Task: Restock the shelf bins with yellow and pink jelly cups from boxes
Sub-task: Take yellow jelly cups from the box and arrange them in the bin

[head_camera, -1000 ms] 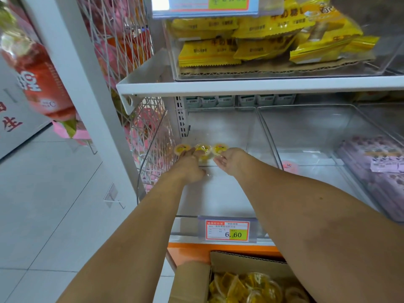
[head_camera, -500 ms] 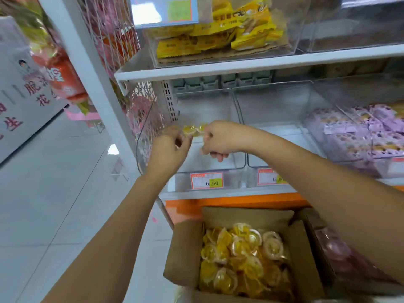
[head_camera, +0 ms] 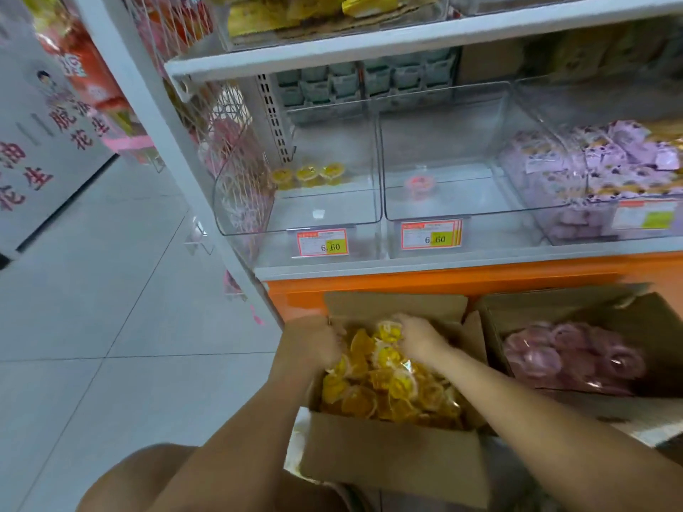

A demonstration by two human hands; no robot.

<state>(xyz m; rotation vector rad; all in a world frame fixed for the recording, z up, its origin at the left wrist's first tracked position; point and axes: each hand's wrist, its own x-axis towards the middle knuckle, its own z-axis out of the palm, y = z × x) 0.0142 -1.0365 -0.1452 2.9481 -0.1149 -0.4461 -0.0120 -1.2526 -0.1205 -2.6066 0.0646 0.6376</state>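
Observation:
An open cardboard box (head_camera: 388,456) on the floor is full of yellow jelly cups (head_camera: 388,382). Both my hands are down in its far end. My left hand (head_camera: 314,341) curls its fingers round cups by the far left corner. My right hand (head_camera: 417,336) curls over cups at the far middle. On the shelf above, the clear left bin (head_camera: 295,225) has three yellow cups (head_camera: 308,175) in a row at its back. The clear middle bin (head_camera: 443,212) has one pink cup (head_camera: 419,184). A second box (head_camera: 658,327) at the right contains pink jelly cups (head_camera: 569,352).
A bin of purple snack packs (head_camera: 591,168) fills the shelf's right end. An orange base panel (head_camera: 443,279) runs under the shelf, just behind the boxes. The white shelf post (head_camera: 177,149) and a wire rack stand at the left, with tiled floor (head_camera: 92,290) beyond.
Both hands left the left bin, where three yellow cups now stand, and dropped into the box of yellow cups. The view tilted down with them.

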